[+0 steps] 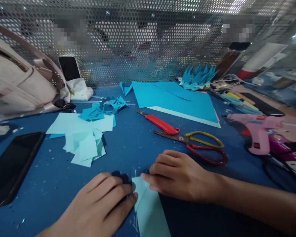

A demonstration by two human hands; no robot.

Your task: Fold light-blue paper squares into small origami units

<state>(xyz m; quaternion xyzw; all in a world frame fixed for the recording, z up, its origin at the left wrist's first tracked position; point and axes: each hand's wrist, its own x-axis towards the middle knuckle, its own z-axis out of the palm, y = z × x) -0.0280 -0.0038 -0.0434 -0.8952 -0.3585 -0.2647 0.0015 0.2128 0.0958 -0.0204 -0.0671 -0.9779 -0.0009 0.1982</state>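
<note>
A light blue paper strip (153,212) lies on the table in front of me, running out of view at the bottom. Its upper end is folded over at a slant. My left hand (101,204) has its fingers bent together, with the tips gripping the left edge of the folded part. From the right, my right hand (182,174) reaches across with curled fingers, pinching the top of the strip at the fold. Just beyond the right hand lie scissors (187,140) with one yellow and one red handle, and a red utility knife (161,124).
Cut light blue pieces (85,148) and darker folded pieces (103,108) lie ahead on the left. A black phone (14,164) and backpack (22,75) are leftward. Blue sheets (172,95), a spiky folded-paper piece (198,78) and pink glue gun (258,130) occupy the right.
</note>
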